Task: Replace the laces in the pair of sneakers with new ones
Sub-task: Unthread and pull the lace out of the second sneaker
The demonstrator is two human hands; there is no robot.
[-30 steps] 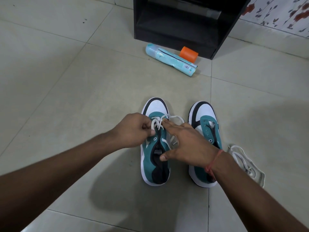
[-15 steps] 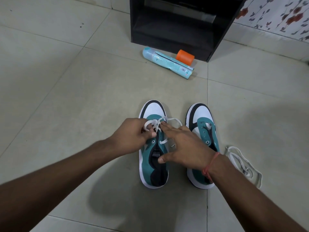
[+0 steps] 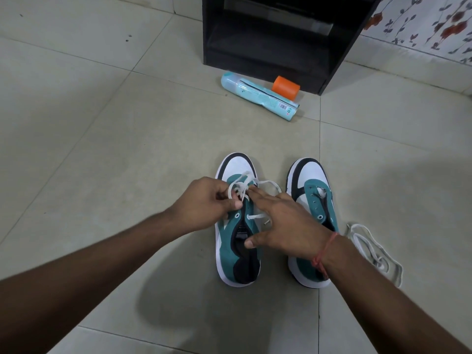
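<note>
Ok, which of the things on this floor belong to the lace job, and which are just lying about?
Job:
left sneaker, its lace pinched by the left hand
right hand on that sneaker
right sneaker, unlaced
loose lace

Lying about:
teal spray can
orange cap
black cabinet

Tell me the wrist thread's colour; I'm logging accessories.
Reddish-orange thread on the right wrist, head view.

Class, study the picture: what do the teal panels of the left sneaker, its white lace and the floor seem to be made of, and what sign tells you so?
Left sneaker teal panels: probably suede or a synthetic like it, matt and slightly napped. White lace: flat woven fabric, limp and looping. Floor: glazed ceramic tiles, faintly glossy, with grout lines.
</note>
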